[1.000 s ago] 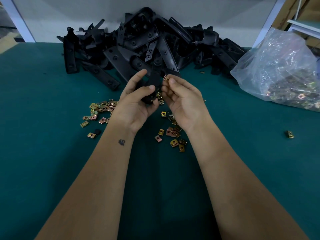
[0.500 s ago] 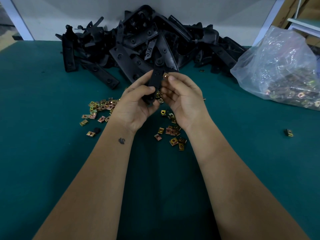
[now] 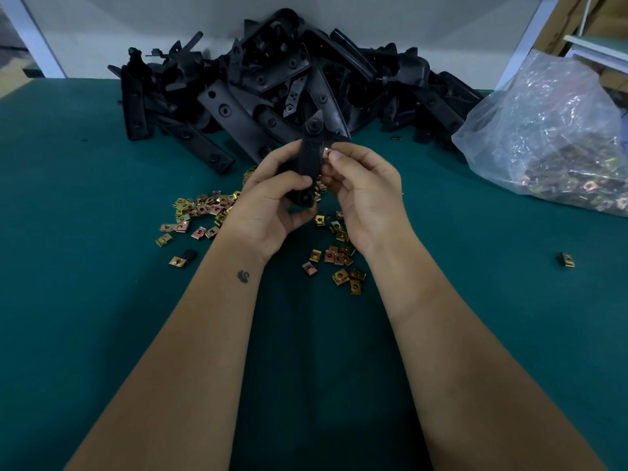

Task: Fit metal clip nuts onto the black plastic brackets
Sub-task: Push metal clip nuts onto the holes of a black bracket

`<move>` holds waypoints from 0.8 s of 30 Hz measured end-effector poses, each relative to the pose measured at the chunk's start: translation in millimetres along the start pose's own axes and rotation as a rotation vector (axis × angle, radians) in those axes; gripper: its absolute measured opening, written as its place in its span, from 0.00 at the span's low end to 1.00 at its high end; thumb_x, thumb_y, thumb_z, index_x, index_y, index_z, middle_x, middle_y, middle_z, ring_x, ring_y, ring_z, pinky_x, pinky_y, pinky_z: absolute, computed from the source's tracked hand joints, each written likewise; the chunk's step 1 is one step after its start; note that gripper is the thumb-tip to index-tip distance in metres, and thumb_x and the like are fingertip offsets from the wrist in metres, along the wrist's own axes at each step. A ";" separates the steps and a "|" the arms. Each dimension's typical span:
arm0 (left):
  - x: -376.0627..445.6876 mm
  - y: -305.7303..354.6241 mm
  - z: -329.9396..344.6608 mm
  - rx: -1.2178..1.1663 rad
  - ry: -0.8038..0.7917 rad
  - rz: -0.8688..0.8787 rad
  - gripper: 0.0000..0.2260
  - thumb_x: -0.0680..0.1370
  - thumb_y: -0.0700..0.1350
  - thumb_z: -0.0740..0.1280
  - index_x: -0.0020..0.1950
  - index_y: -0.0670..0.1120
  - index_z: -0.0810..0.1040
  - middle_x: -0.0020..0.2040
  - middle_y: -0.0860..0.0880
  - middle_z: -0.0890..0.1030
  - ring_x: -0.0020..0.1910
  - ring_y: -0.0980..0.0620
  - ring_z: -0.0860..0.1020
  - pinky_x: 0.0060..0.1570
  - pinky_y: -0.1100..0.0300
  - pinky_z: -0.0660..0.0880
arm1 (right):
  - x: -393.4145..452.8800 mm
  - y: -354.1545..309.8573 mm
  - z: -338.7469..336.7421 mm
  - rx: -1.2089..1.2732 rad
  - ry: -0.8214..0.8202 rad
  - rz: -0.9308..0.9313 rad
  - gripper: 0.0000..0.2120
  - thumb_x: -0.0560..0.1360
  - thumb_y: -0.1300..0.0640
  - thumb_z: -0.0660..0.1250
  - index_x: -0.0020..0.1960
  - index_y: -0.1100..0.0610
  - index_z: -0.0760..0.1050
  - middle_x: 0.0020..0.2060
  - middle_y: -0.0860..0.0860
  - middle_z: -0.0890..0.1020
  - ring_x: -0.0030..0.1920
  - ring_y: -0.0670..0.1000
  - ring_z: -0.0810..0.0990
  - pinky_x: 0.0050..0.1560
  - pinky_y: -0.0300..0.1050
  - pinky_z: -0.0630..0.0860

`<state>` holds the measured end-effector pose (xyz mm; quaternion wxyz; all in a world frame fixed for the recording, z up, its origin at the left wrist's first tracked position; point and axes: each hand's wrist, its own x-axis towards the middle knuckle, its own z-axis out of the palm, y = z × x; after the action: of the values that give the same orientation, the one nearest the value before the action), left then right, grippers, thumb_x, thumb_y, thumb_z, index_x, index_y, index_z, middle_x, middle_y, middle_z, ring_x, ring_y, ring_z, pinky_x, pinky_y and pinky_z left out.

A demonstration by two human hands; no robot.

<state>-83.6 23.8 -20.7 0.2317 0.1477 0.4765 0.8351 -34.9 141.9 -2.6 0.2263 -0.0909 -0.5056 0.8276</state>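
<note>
My left hand point(image 3: 272, 202) grips a black plastic bracket point(image 3: 310, 161) upright above the green table, fingers curled round its lower half. Against the bracket's right edge my right hand point(image 3: 365, 188) pinches a small metal clip nut point(image 3: 327, 152) between thumb and forefinger. Loose brass-coloured clip nuts point(image 3: 200, 212) lie scattered on the table under and beside both hands, with another group point(image 3: 339, 263) near my right wrist. A large heap of black brackets point(image 3: 289, 83) is piled at the back of the table.
A clear plastic bag point(image 3: 550, 130) holding several clip nuts sits at the right. One stray clip nut point(image 3: 565, 260) lies far right on the green table point(image 3: 85, 300). A white wall stands behind the heap.
The bracket has been turned upright and lifted a little in my left hand. My right hand has brought the clip nut up against the bracket's right edge.
</note>
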 end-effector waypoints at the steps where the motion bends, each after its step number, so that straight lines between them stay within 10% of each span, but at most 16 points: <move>1: 0.2 -0.4 0.3 0.004 0.005 -0.002 0.21 0.75 0.32 0.63 0.61 0.52 0.80 0.54 0.51 0.81 0.54 0.51 0.76 0.40 0.57 0.78 | 0.1 0.3 0.1 0.002 -0.003 -0.002 0.08 0.76 0.71 0.65 0.44 0.61 0.78 0.39 0.55 0.81 0.39 0.49 0.79 0.45 0.42 0.77; 24: -1.7 -5.5 5.7 0.197 0.119 0.096 0.08 0.78 0.39 0.70 0.53 0.50 0.80 0.46 0.53 0.84 0.47 0.54 0.81 0.42 0.56 0.79 | -1.1 6.8 2.4 -0.045 0.080 0.019 0.08 0.74 0.70 0.69 0.43 0.59 0.78 0.41 0.54 0.80 0.45 0.51 0.78 0.50 0.43 0.76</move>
<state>-78.1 29.5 -22.7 0.1468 0.1425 0.5617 0.8016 -36.8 136.8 -7.5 0.2365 -0.1339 -0.5135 0.8139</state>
